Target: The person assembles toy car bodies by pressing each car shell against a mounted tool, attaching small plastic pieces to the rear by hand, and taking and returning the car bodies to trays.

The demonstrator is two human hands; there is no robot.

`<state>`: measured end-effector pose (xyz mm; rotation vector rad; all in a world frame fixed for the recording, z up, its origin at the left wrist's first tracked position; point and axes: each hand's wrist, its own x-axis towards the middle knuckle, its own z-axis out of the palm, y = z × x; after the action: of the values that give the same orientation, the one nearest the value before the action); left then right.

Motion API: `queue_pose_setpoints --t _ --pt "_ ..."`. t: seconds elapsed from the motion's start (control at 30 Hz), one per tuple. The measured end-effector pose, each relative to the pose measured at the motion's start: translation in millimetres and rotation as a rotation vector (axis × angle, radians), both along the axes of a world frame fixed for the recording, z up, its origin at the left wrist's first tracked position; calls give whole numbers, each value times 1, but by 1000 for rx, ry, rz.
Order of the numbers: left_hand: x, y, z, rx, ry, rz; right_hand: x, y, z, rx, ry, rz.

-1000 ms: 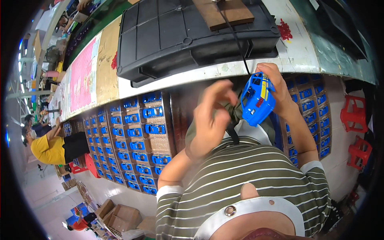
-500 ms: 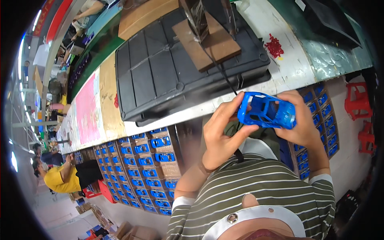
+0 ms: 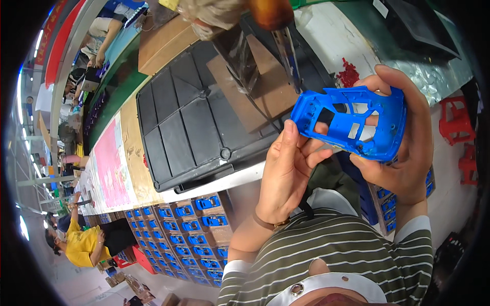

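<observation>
A blue plastic toy car body shell (image 3: 380, 135) is held up in front of my chest, its hollow inner side and window openings facing me. My left hand (image 3: 283, 178) grips its left end, thumb on the near rim and some fingers beneath. Around the right end wraps my right hand (image 3: 411, 153), thumb at the lower corner and fingers over the top edge. One fingertip shows through a window opening. Just beyond the shell, a lidded black plastic crate (image 3: 173, 127) lies on the worktable.
On the crate sits a brown board (image 3: 265, 102) with an upright wrapped post and an orange-handled tool (image 3: 273, 13). Small red parts (image 3: 348, 74) lie behind the shell. Trays of blue car shells (image 3: 189, 239) stand below the table. Red stools (image 3: 454, 120) are at right; a yellow-shirted co-worker (image 3: 84, 242) at left.
The car shell has come closer and been turned so its hollow inside faces me. My right hand has shifted its grip around the end. The whole view has shifted slightly.
</observation>
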<state>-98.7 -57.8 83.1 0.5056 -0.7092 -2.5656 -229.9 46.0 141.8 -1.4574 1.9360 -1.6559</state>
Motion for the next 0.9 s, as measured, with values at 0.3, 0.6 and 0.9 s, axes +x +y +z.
queue_pose_setpoints --t 0.3,0.6,0.9 --pt "1 -8 3 149 72 3 -9 -15 4 -45 322 72" --pt "2 -11 9 121 96 60 1 -19 -1 -51 89 -67" --pt "0 -12 14 106 74 85 2 -18 -4 -64 84 -186"
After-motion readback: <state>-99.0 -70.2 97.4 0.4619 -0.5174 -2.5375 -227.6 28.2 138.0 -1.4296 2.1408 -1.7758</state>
